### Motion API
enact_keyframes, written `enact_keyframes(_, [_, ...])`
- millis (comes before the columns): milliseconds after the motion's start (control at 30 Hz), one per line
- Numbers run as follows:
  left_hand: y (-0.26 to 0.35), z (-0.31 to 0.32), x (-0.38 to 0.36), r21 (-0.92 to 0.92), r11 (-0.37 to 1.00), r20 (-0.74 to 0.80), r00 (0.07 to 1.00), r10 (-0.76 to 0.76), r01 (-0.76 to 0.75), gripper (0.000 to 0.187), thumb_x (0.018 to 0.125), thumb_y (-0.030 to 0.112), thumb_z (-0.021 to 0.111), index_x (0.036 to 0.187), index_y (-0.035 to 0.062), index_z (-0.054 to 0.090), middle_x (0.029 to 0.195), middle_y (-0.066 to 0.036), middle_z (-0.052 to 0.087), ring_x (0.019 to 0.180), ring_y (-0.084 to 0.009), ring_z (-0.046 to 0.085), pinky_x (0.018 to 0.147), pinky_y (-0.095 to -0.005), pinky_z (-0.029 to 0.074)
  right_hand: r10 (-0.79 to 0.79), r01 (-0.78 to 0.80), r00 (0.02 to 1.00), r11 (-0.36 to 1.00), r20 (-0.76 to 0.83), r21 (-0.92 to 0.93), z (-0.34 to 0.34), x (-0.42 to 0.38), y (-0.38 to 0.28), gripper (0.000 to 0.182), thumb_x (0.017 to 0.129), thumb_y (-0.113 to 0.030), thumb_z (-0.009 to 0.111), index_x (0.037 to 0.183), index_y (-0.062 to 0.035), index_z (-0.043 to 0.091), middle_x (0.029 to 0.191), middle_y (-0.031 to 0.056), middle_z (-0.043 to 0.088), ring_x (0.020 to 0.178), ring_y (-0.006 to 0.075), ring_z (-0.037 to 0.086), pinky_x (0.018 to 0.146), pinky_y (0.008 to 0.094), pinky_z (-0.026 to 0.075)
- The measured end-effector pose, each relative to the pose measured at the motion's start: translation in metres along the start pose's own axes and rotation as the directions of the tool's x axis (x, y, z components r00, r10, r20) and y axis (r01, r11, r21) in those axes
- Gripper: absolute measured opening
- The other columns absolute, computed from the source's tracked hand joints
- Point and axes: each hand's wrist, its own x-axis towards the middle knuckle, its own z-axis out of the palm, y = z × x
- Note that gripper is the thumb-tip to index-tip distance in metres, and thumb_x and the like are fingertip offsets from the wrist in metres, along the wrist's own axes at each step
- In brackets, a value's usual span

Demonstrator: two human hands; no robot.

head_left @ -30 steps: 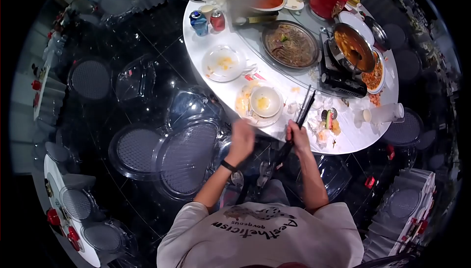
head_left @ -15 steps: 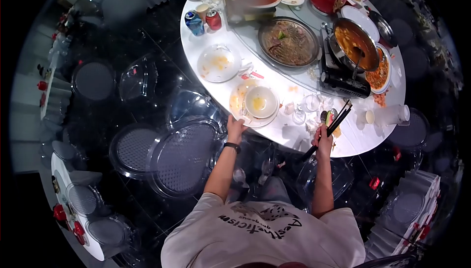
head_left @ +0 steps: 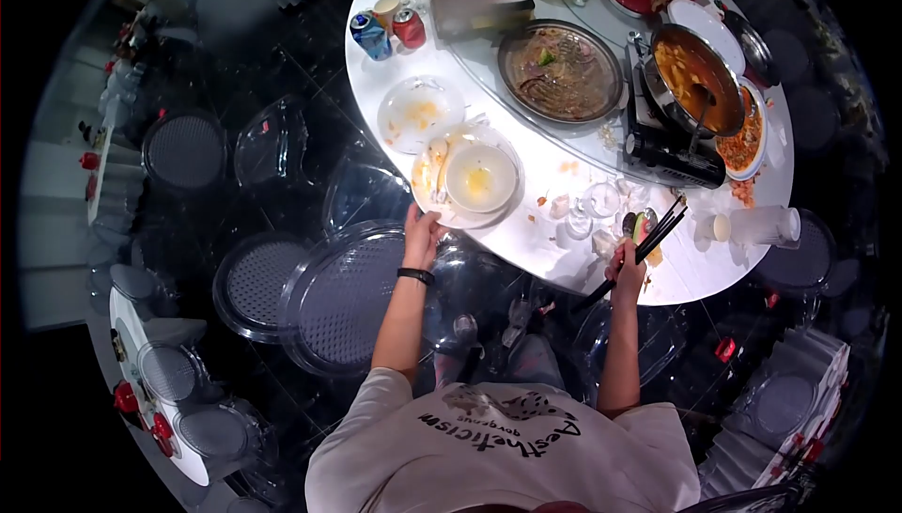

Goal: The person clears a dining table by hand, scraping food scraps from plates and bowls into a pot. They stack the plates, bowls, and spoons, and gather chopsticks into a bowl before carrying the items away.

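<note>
My left hand (head_left: 422, 231) grips the near edge of a food-smeared plate (head_left: 427, 186) at the table's rim. On that plate stand a white bowl (head_left: 481, 178) with yellowish residue and, beside it, a white spoon (head_left: 438, 148). A bunch of black chopsticks (head_left: 665, 229) is in my right hand (head_left: 625, 264), tips pointing away over the table. Just beyond those fingers show a dark spoon end and a small green-and-red item (head_left: 643, 225); crumpled tissue lies to their left. Another soiled plate (head_left: 395, 123) overlaps the held one in this view.
On the white round table (head_left: 536, 259) stand clear cups (head_left: 599, 199), a stack of plastic cups (head_left: 766, 227), a burner (head_left: 676, 161) with a pan of stew (head_left: 676, 57), a large platter (head_left: 564, 90) and two cans (head_left: 409, 29). Clear chairs (head_left: 348, 278) stand left of me.
My left hand has moved left, sliding the plate with its bowl and spoon closer to the other soiled plate. The right hand keeps its chopsticks, shifted slightly rightward in view.
</note>
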Motion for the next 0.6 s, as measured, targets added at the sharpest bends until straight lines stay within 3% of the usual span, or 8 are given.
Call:
enact_keyframes(200, [0.043,-0.006,0.067,-0.042,0.993,-0.018,0.994,0.107,-0.108,0.037,0.081,-0.007,0.047,0.117,0.0019,0.044,0.109,-0.017,0.059,0.092,-0.0281,0.064,0.071,-0.0375,0.06,-0.03,0.03,0.999,0.999,-0.009,-0.027,0.007,0.006,0.0,0.025,0.093,-0.026,0.054,0.079,-0.0055,0.054,0.051,-0.0031,0.037,0.035,0.0066,0.03,0.033,0.023,0.023])
enact_keyframes(333, [0.059,-0.011,0.123,-0.029,0.99,-0.038,0.99,0.135,-0.136,0.037,0.08,-0.006,0.048,0.116,0.0017,0.044,0.108,-0.018,0.057,0.09,-0.0302,0.064,0.068,-0.0374,0.06,-0.069,0.062,0.995,0.994,-0.072,-0.092,0.019,0.01,-0.001,0.022,0.092,-0.028,0.057,0.086,-0.0073,0.057,0.051,-0.0051,0.038,0.034,0.0044,0.029,0.032,0.0219,0.02])
enact_keyframes(500, [0.069,-0.003,0.154,-0.024,0.99,-0.113,0.985,0.132,-0.135,0.035,0.079,-0.005,0.049,0.114,-0.0006,0.044,0.094,-0.018,0.06,0.071,-0.0254,0.066,0.052,-0.0268,0.059,-0.126,0.122,0.99,0.99,-0.066,-0.071,0.029,0.01,-0.008,0.013,0.09,-0.023,0.06,0.087,-0.0121,0.054,0.05,-0.0056,0.038,0.035,0.0043,0.03,0.033,0.0209,0.02])
enact_keyframes(600, [0.073,-0.003,0.165,0.075,0.98,-0.137,0.971,0.195,-0.186,0.032,0.081,-0.003,0.05,0.111,-0.0036,0.041,0.089,-0.018,0.059,0.065,-0.0246,0.065,0.049,-0.026,0.057,-0.165,0.16,0.985,0.984,-0.059,-0.082,0.023,0.02,0.001,0.011,0.091,-0.021,0.059,0.093,-0.012,0.053,0.05,-0.0056,0.036,0.035,0.0046,0.029,0.033,0.021,0.02])
